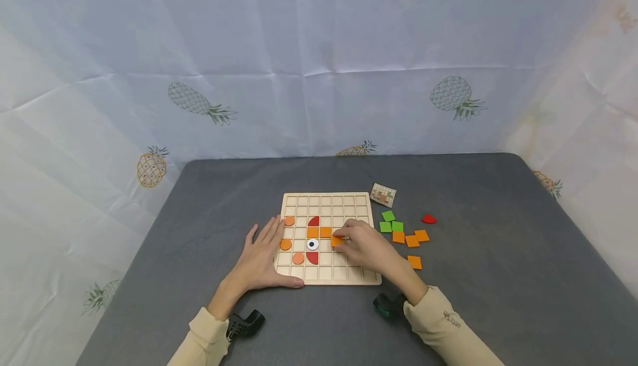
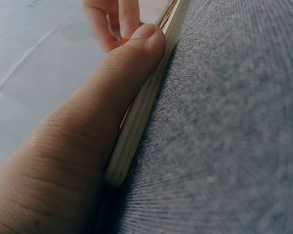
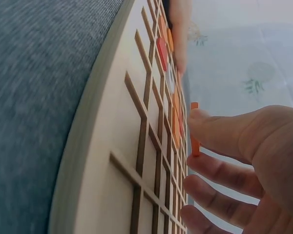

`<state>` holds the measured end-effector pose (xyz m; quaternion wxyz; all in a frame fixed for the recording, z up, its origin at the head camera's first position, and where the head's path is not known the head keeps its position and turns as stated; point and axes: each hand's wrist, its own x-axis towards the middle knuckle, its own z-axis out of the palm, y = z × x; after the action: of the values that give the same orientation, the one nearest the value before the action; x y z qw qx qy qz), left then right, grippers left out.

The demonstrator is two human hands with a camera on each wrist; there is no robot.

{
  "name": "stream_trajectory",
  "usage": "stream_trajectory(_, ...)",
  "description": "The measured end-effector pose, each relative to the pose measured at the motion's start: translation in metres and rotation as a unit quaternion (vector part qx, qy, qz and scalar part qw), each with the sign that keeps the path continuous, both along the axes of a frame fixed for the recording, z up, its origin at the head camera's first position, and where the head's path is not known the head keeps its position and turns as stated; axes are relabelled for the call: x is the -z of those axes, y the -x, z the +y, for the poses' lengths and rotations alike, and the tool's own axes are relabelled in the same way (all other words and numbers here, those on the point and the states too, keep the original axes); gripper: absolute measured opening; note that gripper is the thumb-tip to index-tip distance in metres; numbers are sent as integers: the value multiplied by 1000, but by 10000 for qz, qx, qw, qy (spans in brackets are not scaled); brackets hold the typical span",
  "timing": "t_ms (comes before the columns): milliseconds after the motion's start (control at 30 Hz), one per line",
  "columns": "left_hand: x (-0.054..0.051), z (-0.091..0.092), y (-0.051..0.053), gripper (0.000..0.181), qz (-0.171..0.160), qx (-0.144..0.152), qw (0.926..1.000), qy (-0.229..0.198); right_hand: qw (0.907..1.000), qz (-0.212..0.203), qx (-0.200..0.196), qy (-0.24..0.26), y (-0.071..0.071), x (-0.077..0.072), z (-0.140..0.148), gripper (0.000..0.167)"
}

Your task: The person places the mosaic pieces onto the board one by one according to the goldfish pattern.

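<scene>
A wooden grid board (image 1: 326,278) lies on the grey table. My left hand (image 1: 260,263) rests along its left edge with straight fingers, and the thumb lies at the near edge (image 2: 136,119). Over the middle of the board, my right hand (image 1: 367,247) pinches an orange square tile (image 3: 195,146) between thumb and index finger, held just above the grid. Set in the board are two orange squares (image 1: 326,232), two red quarter-round tiles (image 1: 312,258), a white eye disc (image 1: 312,245) and several orange discs (image 1: 298,258).
Right of the board lie several loose orange squares (image 1: 415,262), green squares (image 1: 388,216) and one red piece (image 1: 428,219). A small pattern card (image 1: 383,195) sits by the board's far right corner. A pineapple-print cloth (image 1: 309,106) hangs behind the table.
</scene>
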<state>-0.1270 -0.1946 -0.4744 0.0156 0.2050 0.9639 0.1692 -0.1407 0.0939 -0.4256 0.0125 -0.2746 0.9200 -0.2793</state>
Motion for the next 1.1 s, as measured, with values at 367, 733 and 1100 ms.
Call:
stream_trajectory(367, -1, 0, 0, 143, 24, 5, 10000, 13, 10000, -17, -46, -44, 4, 4, -10, 26)
stream_trajectory(733, 1, 1, 0, 144, 17, 1, 10000, 12, 9998, 77, -106, -145, 5, 8, -22, 24)
stream_trajectory(1100, -1, 0, 0, 143, -36, -21, 10000, 19, 9995, 107, -41, -278, 5, 9, -25, 26)
